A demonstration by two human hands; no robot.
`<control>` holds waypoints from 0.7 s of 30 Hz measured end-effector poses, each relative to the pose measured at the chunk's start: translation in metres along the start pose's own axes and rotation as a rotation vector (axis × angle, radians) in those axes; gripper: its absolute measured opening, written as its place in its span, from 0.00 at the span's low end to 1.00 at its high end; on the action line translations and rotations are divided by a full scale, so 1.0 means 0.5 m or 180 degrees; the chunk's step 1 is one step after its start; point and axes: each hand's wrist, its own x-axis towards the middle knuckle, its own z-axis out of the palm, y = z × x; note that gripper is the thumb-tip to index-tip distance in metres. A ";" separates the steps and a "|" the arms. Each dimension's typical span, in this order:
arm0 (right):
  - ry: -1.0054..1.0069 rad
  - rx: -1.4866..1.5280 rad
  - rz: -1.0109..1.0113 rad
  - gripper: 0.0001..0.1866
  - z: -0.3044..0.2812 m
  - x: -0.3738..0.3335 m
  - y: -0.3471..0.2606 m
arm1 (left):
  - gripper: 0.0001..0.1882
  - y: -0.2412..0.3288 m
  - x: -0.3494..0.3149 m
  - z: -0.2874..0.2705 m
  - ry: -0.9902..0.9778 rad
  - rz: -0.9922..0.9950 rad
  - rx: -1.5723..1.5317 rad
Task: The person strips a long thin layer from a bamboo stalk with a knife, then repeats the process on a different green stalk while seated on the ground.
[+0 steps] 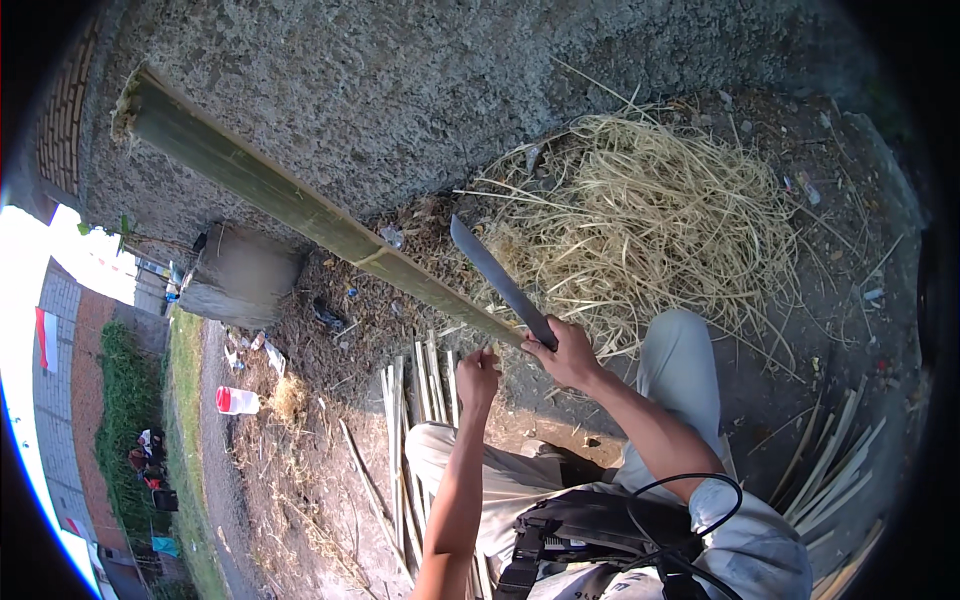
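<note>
A long green split bamboo pole slants from the upper left down to my hands, its near end beside my right hand. My right hand is wrapped round the handle of a machete, whose dark blade points up and away to the left. That hand is right at the bamboo's near end; whether it also grips the bamboo, I cannot tell. Just below the pole, my left hand is closed with curled fingers. What it holds, if anything, is too small to make out.
A big heap of pale shavings lies ahead to the right, by a rough wall. Split bamboo strips lie left of my knee, more strips at the right. A concrete block and a red-and-white container stand at the left.
</note>
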 end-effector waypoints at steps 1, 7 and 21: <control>0.0042 -0.0009 -0.0136 0.10 0.003 0.001 0.005 | 0.12 -0.001 0.004 -0.012 0.0224 0.0221 0.0077; 0.0009 0.0232 0.0344 0.10 -0.020 0.000 -0.013 | 0.14 0.158 -0.081 -0.059 -0.0034 0.1336 -0.1914; 0.0100 0.0251 0.0152 0.10 -0.014 -0.003 -0.013 | 0.07 0.170 -0.088 -0.027 0.0867 0.1078 -0.2131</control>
